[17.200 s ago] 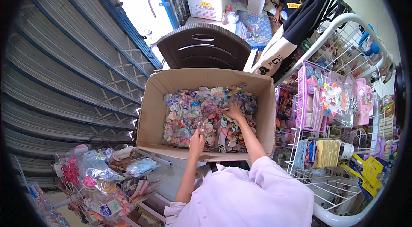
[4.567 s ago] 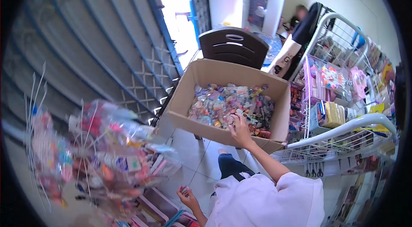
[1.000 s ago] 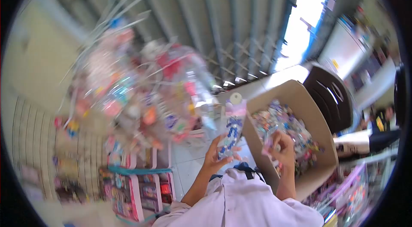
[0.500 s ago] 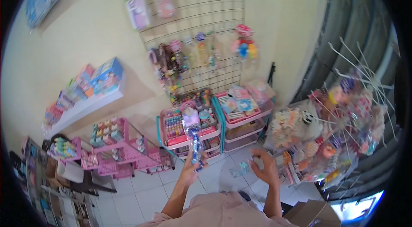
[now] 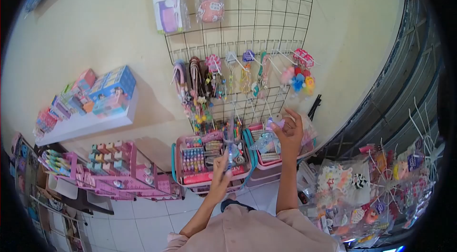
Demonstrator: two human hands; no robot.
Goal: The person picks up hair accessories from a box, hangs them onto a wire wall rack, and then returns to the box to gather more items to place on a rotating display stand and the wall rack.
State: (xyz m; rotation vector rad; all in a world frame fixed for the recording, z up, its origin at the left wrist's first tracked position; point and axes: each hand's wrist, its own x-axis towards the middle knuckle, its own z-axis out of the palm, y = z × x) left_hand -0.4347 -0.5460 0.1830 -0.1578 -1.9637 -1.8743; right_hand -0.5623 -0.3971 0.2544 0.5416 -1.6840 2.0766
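Note:
My left hand (image 5: 220,176) is closed round a narrow bundle of blue-patterned plastic packets (image 5: 230,154), seen nearly edge-on above the trolley. Held up farther right, my right hand (image 5: 291,132) pinches the lilac top of a small packaged accessory (image 5: 273,123). Its clear bag seems to hang to the left, with something pale blue in it; the exact kind is not clear. Just beyond this hand is the wire grid rack (image 5: 276,28) with white hooks. Hair accessories and colourful charms (image 5: 298,80) hang from its lower row.
Below my hands stand a trolley bin of small goods (image 5: 193,179) and a second pink bin (image 5: 270,160). A spinning rack of bagged accessories (image 5: 371,180) is at the right, by the metal shutter (image 5: 366,109). Pink shelves (image 5: 135,166) and a white wall shelf (image 5: 85,128) stand left.
My right hand has risen from low over the floor toward the grid rack, carrying the packet. The view has shifted closer to the rack. My left hand still holds the blue packets, now turned more edge-on.

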